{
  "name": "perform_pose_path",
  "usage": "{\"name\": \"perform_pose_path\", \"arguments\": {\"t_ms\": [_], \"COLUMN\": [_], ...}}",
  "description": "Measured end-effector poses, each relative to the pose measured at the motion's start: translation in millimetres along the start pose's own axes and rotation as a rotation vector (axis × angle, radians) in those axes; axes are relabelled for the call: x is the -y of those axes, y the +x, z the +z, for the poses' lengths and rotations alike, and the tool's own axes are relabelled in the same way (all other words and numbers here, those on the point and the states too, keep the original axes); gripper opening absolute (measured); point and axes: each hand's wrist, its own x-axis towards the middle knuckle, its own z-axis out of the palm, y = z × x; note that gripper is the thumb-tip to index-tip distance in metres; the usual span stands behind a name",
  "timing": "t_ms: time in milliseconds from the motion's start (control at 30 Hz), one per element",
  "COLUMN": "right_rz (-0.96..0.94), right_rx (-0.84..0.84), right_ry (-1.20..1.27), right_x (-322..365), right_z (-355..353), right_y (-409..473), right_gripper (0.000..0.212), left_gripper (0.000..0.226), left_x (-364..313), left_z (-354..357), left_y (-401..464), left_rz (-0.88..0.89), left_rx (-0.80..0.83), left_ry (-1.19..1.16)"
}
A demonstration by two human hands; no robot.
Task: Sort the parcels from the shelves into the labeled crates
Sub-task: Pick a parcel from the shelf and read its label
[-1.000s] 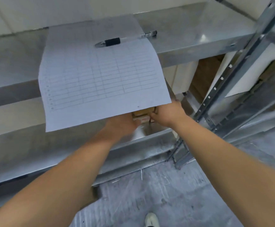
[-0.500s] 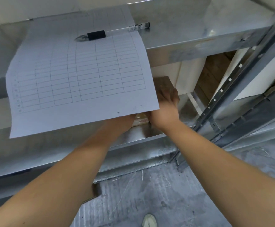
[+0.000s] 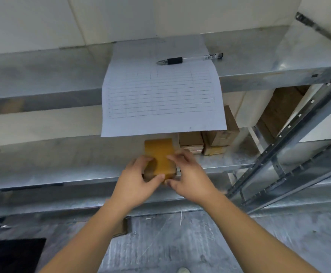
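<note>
I have a small brown parcel [image 3: 159, 158] between both my hands at the front edge of the lower shelf [image 3: 62, 170]. My left hand [image 3: 135, 186] grips its left side, fingers curled over the top and thumb pressed against the near end. My right hand [image 3: 188, 174] grips the right side the same way — fingertips on the top face, thumb tucked under the near corner. The parcel's top is wrapped in glossy tan tape, and its near end juts past the shelf's front edge, towards me.

Further back on the same shelf, towards its right end, more cardboard parcels [image 3: 209, 140] sit side by side, close to the one I hold but apart from it. How many there are I can't quite tell, since a ruled sheet of paper [image 3: 160, 95] droops over the front edge of the upper shelf [image 3: 42, 75] and hides their far parts. A pen [image 3: 190, 59] with a black grip lies across the top of that sheet, near the back edge of the upper shelf.

At the right, the rack's perforated metal upright [image 3: 290, 134] slants down to the grey floor [image 3: 180, 243] — and a dark mat [image 3: 13, 253] lies at the lower left.
</note>
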Motion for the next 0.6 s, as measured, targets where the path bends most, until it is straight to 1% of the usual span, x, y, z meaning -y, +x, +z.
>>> {"name": "perform_pose_path", "arguments": {"t_ms": [67,133,167,200,233,267,367,400,433,500,533,600], "right_rz": [-0.024,-0.042,-0.043,-0.039,-0.028,-0.008,0.047,0.052,0.048,0.032,0.016,-0.036], "right_rx": [0.030,0.027,0.015,0.002,-0.005,0.004,0.111,0.150,0.187,0.266,0.306,0.365], "right_ry": [0.088,0.180,0.211,0.231,0.242,0.250,0.327,0.347,0.354,0.339,0.322,0.291], "right_x": [16,34,44,53,63,72,100,108,117,139,153,181], "right_z": [15,30,38,46,55,63,88,96,104,120,129,146], "right_y": [-4,-5,-5,-4,-4,-3,-3,-4,-4,-6,-7,-10], "right_gripper": [0.069,0.057,0.050,0.044,0.044,0.052,0.100,0.114,0.124,0.128,0.126,0.115], "left_gripper": [0.042,0.026,0.022,0.024,0.032,0.044,0.094,0.109,0.122,0.137,0.139,0.138], "left_x": [14,29,36,44,50,57,78,85,93,108,117,133], "left_z": [-11,-23,-29,-35,-43,-51,-76,-85,-95,-113,-123,-142], "left_y": [-17,-33,-42,-51,-60,-69,-96,-106,-117,-140,-152,-177], "left_rz": [-0.039,-0.064,-0.074,-0.090,-0.113,-0.141,-0.217,-0.235,-0.260,-0.303,-0.317,-0.325], "left_rx": [-0.044,-0.078,-0.095,-0.109,-0.119,-0.124,-0.125,-0.125,-0.126,-0.115,-0.111,-0.116], "left_ry": [-0.032,-0.018,0.004,0.016,0.010,-0.010,-0.098,-0.096,-0.082,-0.066,-0.070,-0.080]}}
